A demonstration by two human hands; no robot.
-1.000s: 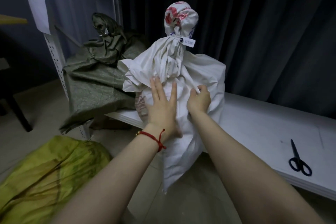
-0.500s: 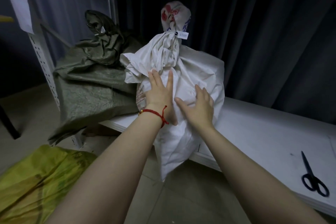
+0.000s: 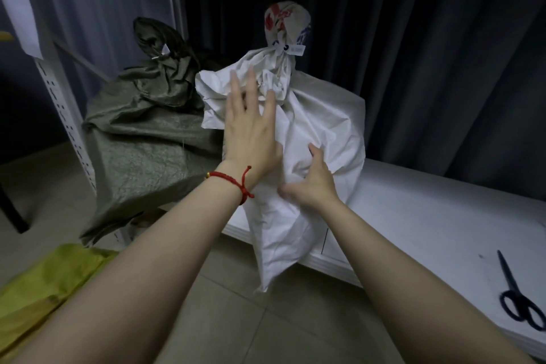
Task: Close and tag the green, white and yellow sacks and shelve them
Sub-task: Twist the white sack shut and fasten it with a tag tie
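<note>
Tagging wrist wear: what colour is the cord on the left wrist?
The cord is red; clearest in the head view.

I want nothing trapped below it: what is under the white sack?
The white sack stands on the white shelf board; its bottom corner hangs past the front edge, over the tiled floor. Whatever lies directly beneath it is covered by the sack itself.

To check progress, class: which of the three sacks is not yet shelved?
The yellow sack, lying on the floor; the green sack and white sack both rest on the shelf.
</note>
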